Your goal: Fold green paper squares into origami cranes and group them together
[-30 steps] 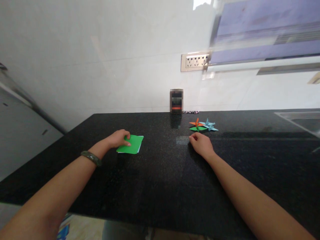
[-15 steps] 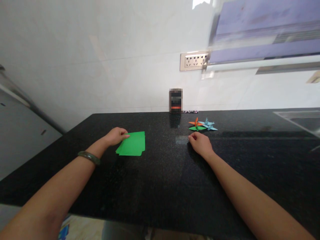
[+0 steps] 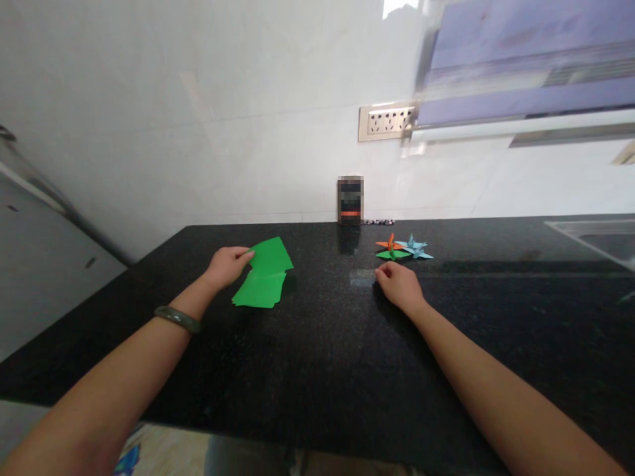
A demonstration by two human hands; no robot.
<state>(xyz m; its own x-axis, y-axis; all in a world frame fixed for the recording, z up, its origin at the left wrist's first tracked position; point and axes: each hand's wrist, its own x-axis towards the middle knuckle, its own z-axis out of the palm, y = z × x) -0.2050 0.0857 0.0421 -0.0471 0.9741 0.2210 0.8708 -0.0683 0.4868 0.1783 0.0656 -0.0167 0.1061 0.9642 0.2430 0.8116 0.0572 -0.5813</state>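
Note:
My left hand (image 3: pixel 229 266), with a bangle on its wrist, pinches a green sheet of paper (image 3: pixel 272 253) at its left edge. The sheet is raised and tilted above a small stack of green paper (image 3: pixel 258 291) lying on the dark counter. Loosely curled, my right hand (image 3: pixel 398 284) rests on the counter with nothing visible in its fingers. Just beyond it stand several folded paper cranes: an orange crane (image 3: pixel 391 244), a green crane (image 3: pixel 393 254) and light blue cranes (image 3: pixel 418 250).
A phone-like device (image 3: pixel 350 201), its front pixelated, leans upright on the wall with a beaded strap (image 3: pixel 380 222) beside it. A socket panel (image 3: pixel 387 122) is on the wall. The black speckled counter (image 3: pixel 317 370) reaches a sink rim (image 3: pixel 570 233) at right.
My left hand has lifted the top green sheet away from the stack, tilting it up and back. My right hand stays in place.

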